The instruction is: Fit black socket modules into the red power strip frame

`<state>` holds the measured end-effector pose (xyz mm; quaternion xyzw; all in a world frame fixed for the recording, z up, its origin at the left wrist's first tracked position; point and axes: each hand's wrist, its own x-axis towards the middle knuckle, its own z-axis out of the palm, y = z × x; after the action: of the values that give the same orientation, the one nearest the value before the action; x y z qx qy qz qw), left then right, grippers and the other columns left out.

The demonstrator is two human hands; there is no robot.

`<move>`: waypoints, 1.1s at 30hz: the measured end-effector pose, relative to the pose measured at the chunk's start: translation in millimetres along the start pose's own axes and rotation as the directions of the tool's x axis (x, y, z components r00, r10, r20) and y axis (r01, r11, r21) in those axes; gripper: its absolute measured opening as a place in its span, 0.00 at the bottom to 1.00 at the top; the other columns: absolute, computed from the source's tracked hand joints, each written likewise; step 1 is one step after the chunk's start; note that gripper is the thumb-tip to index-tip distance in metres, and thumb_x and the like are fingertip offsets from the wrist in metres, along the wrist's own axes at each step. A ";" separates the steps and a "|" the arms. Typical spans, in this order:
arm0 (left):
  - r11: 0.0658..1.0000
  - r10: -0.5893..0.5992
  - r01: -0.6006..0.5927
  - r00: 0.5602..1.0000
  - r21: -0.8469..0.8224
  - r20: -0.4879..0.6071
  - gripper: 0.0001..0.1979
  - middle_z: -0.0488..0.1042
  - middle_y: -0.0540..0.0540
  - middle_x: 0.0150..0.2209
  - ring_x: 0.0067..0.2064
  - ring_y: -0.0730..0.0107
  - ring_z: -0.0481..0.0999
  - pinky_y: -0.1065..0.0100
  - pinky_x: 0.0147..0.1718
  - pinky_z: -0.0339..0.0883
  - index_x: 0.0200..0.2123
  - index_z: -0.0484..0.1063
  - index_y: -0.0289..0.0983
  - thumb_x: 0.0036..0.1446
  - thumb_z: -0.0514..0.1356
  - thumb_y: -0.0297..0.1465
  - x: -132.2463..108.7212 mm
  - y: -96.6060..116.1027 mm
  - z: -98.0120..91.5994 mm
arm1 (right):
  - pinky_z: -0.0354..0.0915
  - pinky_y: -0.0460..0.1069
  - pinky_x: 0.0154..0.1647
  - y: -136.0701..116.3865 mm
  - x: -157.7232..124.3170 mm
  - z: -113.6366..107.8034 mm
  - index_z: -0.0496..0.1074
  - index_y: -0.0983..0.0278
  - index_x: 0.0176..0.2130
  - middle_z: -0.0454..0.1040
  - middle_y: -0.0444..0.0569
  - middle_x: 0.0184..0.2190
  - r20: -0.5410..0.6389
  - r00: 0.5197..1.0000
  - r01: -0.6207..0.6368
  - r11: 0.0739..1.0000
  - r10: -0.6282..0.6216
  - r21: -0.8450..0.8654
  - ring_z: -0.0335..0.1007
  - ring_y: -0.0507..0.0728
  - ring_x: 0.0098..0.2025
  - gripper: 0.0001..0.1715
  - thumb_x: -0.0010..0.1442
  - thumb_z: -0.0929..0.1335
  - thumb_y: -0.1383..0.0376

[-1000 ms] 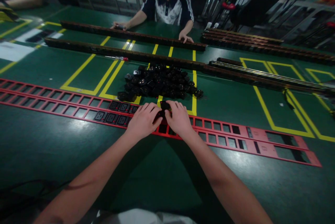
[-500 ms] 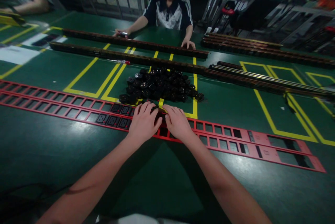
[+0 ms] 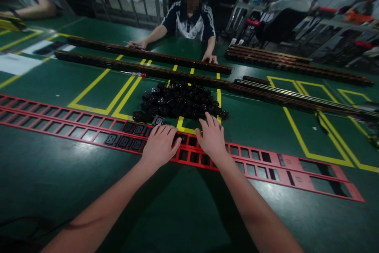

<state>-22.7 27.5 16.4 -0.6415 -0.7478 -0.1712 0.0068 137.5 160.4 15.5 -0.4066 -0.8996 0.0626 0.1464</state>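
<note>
Two long red frames point(image 3: 299, 174) with rows of rectangular openings lie side by side across the green table. Several black sockets point(image 3: 124, 141) sit in openings left of my hands. My left hand point(image 3: 160, 144) rests over the frames, its fingers on black sockets and partly hiding them; whether it grips one is not visible. Further right, my right hand point(image 3: 211, 136) has its fingers spread above the upper frame, with nothing seen in it. Just beyond my hands lies a heap of loose black sockets point(image 3: 180, 101), with one greyish socket point(image 3: 158, 120) near my left fingertips.
Long dark rails point(image 3: 142, 69) cross the table behind the heap, and more rails point(image 3: 293, 63) are stacked at the right. A person point(image 3: 191, 22) sits opposite with both hands at the far rail. A red-handled screwdriver point(image 3: 139, 74) lies beside the rails.
My right hand has moved right, away from my left hand, and its fingers have spread. A socket now shows above my left fingers. The view has shifted slightly.
</note>
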 end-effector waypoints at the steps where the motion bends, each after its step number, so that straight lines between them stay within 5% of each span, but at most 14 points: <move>1: 1.000 -0.002 0.002 1.000 -0.001 0.002 0.18 0.77 0.39 0.52 0.56 0.54 0.73 0.47 0.64 0.59 0.52 0.73 0.35 0.70 0.50 0.38 0.2 0.2 -0.5 | 0.62 0.69 0.60 0.8 0.0 -0.1 0.69 0.65 0.61 0.61 0.60 0.68 -0.009 1.000 -0.001 1.000 0.001 0.007 0.57 0.73 0.66 0.25 0.67 0.63 0.63; 7: 1.000 -0.004 0.004 1.000 -0.005 0.026 0.17 0.77 0.40 0.50 0.55 0.54 0.73 0.48 0.64 0.58 0.51 0.73 0.35 0.70 0.50 0.37 1.8 0.0 -0.7 | 0.65 0.68 0.55 3.6 0.2 1.0 0.64 0.65 0.65 0.62 0.61 0.67 -0.026 0.995 -0.096 0.995 0.097 0.034 0.61 0.73 0.62 0.31 0.65 0.63 0.64; 13: 0.999 0.028 -0.027 0.999 -0.028 0.034 0.17 0.77 0.41 0.52 0.55 0.56 0.73 0.48 0.63 0.59 0.53 0.72 0.35 0.71 0.47 0.32 2.1 0.2 -1.5 | 0.65 0.61 0.51 4.1 2.4 1.0 0.66 0.64 0.63 0.71 0.58 0.55 0.015 0.996 -0.085 0.995 0.084 0.058 0.70 0.67 0.54 0.26 0.67 0.62 0.64; 17: 0.993 0.087 -0.084 0.995 -0.084 0.040 0.16 0.76 0.41 0.53 0.55 0.56 0.72 0.49 0.60 0.63 0.55 0.72 0.36 0.69 0.51 0.32 1.8 -0.4 -1.5 | 0.64 0.61 0.52 4.8 2.1 1.6 0.61 0.63 0.66 0.67 0.59 0.61 0.021 0.998 -0.064 0.997 0.064 0.044 0.67 0.69 0.58 0.30 0.67 0.64 0.64; 20: 0.989 0.105 -0.101 0.994 -0.105 0.037 0.16 0.75 0.42 0.53 0.55 0.56 0.72 0.49 0.59 0.65 0.55 0.72 0.38 0.69 0.53 0.33 1.9 -1.7 -0.6 | 0.64 0.60 0.51 7.5 3.0 3.6 0.67 0.63 0.56 0.68 0.58 0.59 0.005 0.999 -0.053 0.995 0.052 0.084 0.68 0.68 0.56 0.20 0.65 0.64 0.66; 25: 0.982 0.145 -0.136 0.987 -0.129 0.068 0.16 0.74 0.44 0.55 0.57 0.58 0.71 0.50 0.58 0.65 0.57 0.71 0.40 0.68 0.56 0.35 2.3 -3.4 0.2 | 0.66 0.56 0.43 13.4 5.3 7.2 0.66 0.62 0.40 0.72 0.52 0.41 0.021 0.993 -0.116 0.971 0.115 0.210 0.71 0.63 0.43 0.05 0.61 0.65 0.67; 28: 0.982 0.148 -0.138 0.986 -0.129 0.077 0.16 0.74 0.45 0.55 0.58 0.58 0.71 0.51 0.58 0.65 0.57 0.70 0.41 0.69 0.56 0.34 2.6 -3.6 -0.2 | 0.67 0.55 0.39 14.9 5.1 7.7 0.66 0.63 0.47 0.73 0.52 0.41 0.040 0.991 -0.135 0.939 0.129 0.317 0.71 0.61 0.39 0.12 0.62 0.65 0.64; 33: 0.980 0.167 -0.157 0.983 -0.122 0.075 0.16 0.74 0.44 0.55 0.57 0.58 0.70 0.51 0.57 0.65 0.58 0.70 0.41 0.69 0.56 0.34 3.2 -3.3 -1.6 | 0.69 0.57 0.49 14.6 3.2 6.5 0.69 0.61 0.55 0.68 0.56 0.50 -0.069 0.996 0.074 0.897 -0.049 0.437 0.72 0.60 0.47 0.21 0.66 0.58 0.69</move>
<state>-26.8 29.7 17.9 -0.7064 -0.6813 -0.1856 -0.0483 143.8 172.4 6.6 -0.3360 -0.8703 0.2474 0.2615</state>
